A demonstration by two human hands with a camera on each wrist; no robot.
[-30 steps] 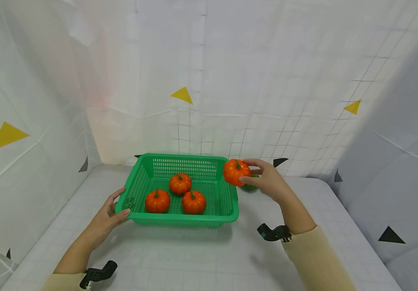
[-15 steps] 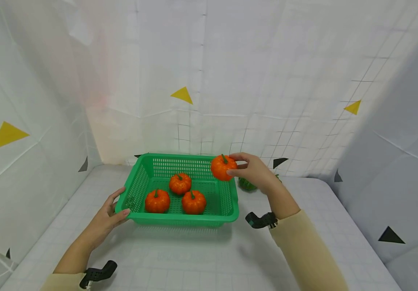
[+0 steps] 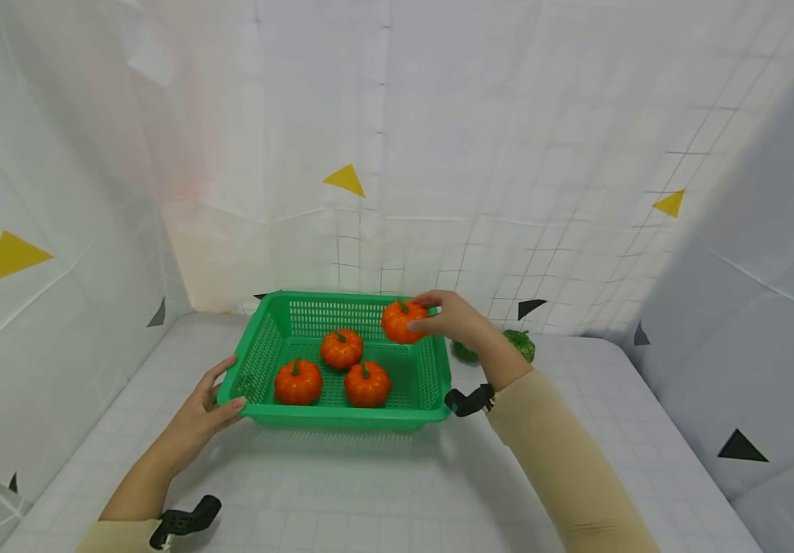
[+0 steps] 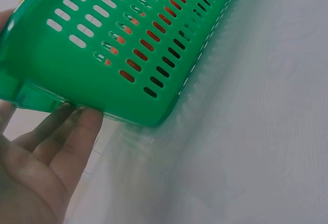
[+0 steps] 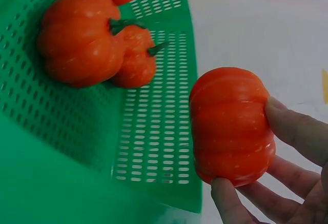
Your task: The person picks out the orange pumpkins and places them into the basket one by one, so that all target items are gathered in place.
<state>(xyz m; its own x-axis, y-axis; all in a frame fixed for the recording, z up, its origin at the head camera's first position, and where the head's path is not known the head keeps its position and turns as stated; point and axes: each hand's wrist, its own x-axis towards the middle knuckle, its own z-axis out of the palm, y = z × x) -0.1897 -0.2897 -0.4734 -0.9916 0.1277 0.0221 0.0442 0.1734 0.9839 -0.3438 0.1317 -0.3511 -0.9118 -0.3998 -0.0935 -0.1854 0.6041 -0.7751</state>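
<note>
A green slotted plastic basket [image 3: 342, 412] stands on the table with three small orange pumpkins inside: one at the front left [image 3: 298, 382], one at the front right [image 3: 368, 385] and one behind them [image 3: 342, 349]. My left hand [image 3: 202, 415] grips the basket's left end, thumb on the rim; in the left wrist view its fingers [image 4: 77, 142] touch the outer wall from below. Above the basket's back right part, my right hand [image 3: 454, 319] holds another orange pumpkin [image 3: 402, 321] between thumb and fingers. That pumpkin [image 5: 233, 126] is large in the right wrist view.
Two green bumpy vegetable-like items, one [image 3: 464, 352] beside the basket's right end and one [image 3: 521, 345] farther right, lie partly hidden behind my right arm. White sheeting with yellow and black triangles walls in the white table [image 3: 342, 491] at the back and sides.
My right hand has carried its pumpkin leftward, from beside the basket's right rim to over its inside. More of the green items shows behind the arm. The left hand stays put.
</note>
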